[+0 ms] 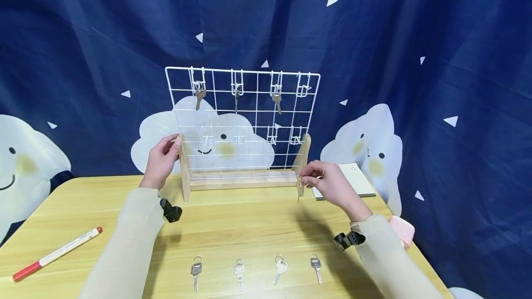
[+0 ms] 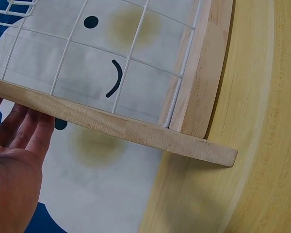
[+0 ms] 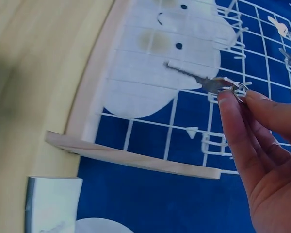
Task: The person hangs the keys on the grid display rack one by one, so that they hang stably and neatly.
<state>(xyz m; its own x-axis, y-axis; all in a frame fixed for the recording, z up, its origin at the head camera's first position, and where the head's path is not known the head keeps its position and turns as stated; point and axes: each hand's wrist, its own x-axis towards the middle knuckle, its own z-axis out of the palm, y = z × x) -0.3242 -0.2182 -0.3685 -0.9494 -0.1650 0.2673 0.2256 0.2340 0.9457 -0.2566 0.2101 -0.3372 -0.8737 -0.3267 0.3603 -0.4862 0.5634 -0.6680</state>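
Note:
A white wire grid rack [image 1: 243,74] stands upright in a wooden base [image 1: 241,180] at the back of the table. Three keys [image 1: 236,92] hang from its top hooks, while the top right hook [image 1: 304,89] carries nothing. My left hand [image 1: 172,144] rests with straight fingers [image 2: 24,126] against the left wooden upright [image 2: 136,131]. My right hand [image 1: 305,180] pinches the ring of a silver key [image 3: 194,77], which dangles beside the right upright [image 1: 305,149]. Several more keys [image 1: 238,269] lie in a row near the table's front edge.
A red and white marker pen [image 1: 56,253] lies at the front left. A white pad [image 1: 353,179] sits behind my right hand. A pink object [image 1: 401,230] is at the table's right edge. A blue curtain with cloud prints hangs close behind.

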